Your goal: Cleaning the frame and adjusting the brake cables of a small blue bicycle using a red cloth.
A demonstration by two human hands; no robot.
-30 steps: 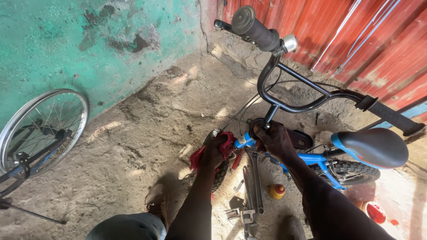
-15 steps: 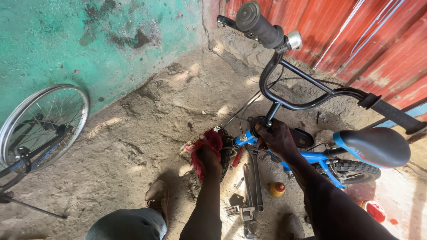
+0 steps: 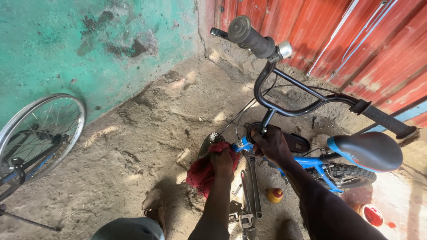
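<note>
Wiping under way, judging by the pose, not finished: left hand (image 3: 222, 161) clenched on red rag (image 3: 202, 172), pressed against blue bike frame (image 3: 311, 162); right hand (image 3: 272, 144) beside it, wrapped around head tube. Wrenches (image 3: 251, 189) below, untouched.

Left hand (image 3: 222, 161) presses red rag (image 3: 201, 172) on blue bicycle frame (image 3: 311, 162); right hand (image 3: 272, 144) grips head tube below handlebar (image 3: 293, 106).
</note>
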